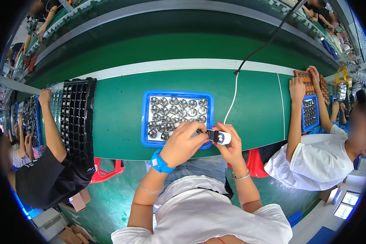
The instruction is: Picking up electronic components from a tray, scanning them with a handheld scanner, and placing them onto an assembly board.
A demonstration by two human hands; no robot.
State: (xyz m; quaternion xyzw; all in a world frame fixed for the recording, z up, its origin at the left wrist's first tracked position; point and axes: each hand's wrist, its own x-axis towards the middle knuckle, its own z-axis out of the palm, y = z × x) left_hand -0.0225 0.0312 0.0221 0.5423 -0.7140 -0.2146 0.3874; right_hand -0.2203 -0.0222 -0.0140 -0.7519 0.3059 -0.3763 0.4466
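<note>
My right hand is closed around a white handheld device with a black end, which points left. A thin white cable runs up from beside this hand. My left hand is pinched at the device's black end, on a small dark part that my fingers mostly hide. Both hands meet over the near right corner of a blue tray. Several small round black-and-silver parts lie in rows on the tray's white bottom.
The tray stands on a green table. Black moulded trays are stacked at the left beside a co-worker's arm. At the right another co-worker's hands are near an orange tray and a blue tray. A black cable hangs from above.
</note>
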